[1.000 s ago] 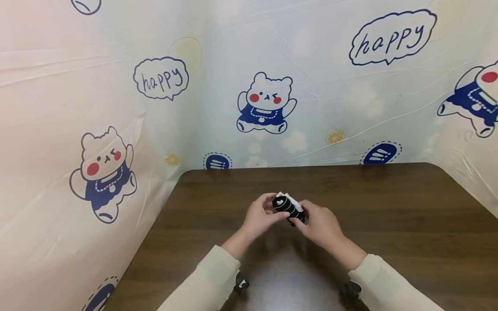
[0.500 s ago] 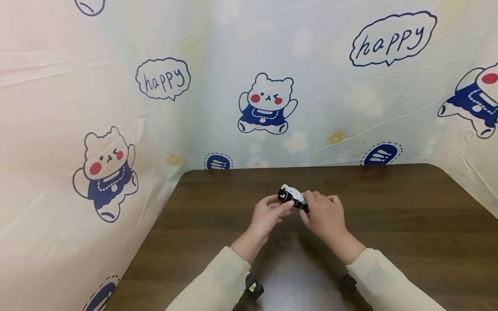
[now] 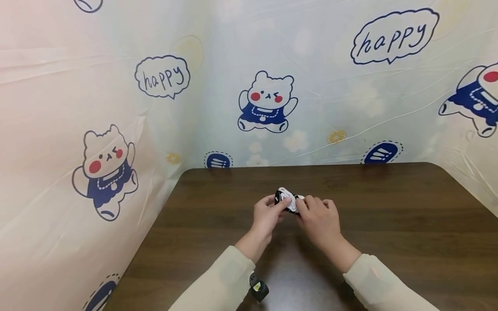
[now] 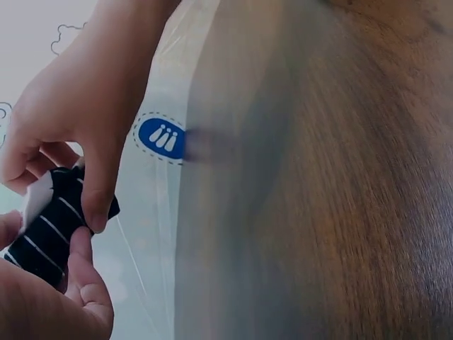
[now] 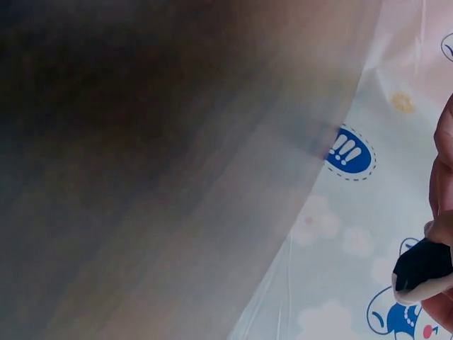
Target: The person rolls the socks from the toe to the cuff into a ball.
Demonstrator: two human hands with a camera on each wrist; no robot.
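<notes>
A small rolled striped cloth [image 3: 283,194], black with thin white lines and a white part, is held between both hands above the table. My left hand [image 3: 264,218] grips its left end, the thumb laid over the white part. My right hand [image 3: 320,218] pinches the other end with fingers and thumb. In the left wrist view the striped cloth [image 4: 44,241] runs slantwise between the left hand [image 4: 42,304] below and the right hand [image 4: 71,106] above. At the right edge of the right wrist view, the cloth [image 5: 422,265] shows black with a pale edge beside partly cut-off fingers.
A dark brown wooden table [image 3: 210,190] lies beneath the hands. A pale curtain [image 3: 218,108] printed with bears and "happy" bubbles stands behind and at the sides. A small black device [image 3: 258,288] sits at the left sleeve's cuff.
The cloth has turned in the hands, so more white faces the head camera and the black stripes are mostly hidden. The right hand's fingers have shifted over the cloth's upper side.
</notes>
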